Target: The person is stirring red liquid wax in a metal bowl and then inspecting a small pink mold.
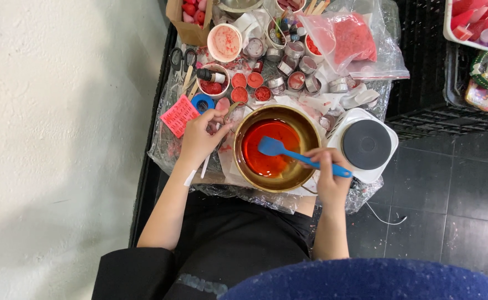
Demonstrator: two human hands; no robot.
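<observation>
Red liquid fills the bottom of a brass-coloured bowl (305, 166), which is set at the near middle of the cluttered tabletop (161, 150), between the two hands. A blue spatula (288, 153) is held in the right hand (328, 176); the fingers are closed around its handle at the bowl's right rim, and the blade is dipped into the liquid near the bowl's centre. The left hand (200, 138) is placed just beside the bowl's left rim, with thumb and fingers pinched on a small object at the rim; what that object is cannot be told. Behind the bowl, small round tins (295, 81) with red and pink contents are spread about, along with a paper cup (224, 43) and scissors (182, 57). A clear bag of pink granules (352, 39) lies further back on the right. A white hotplate (366, 144) with a dark round top is seen just right of the bowl, near the right hand. A pink card (179, 115) lies close to the left hand.
</observation>
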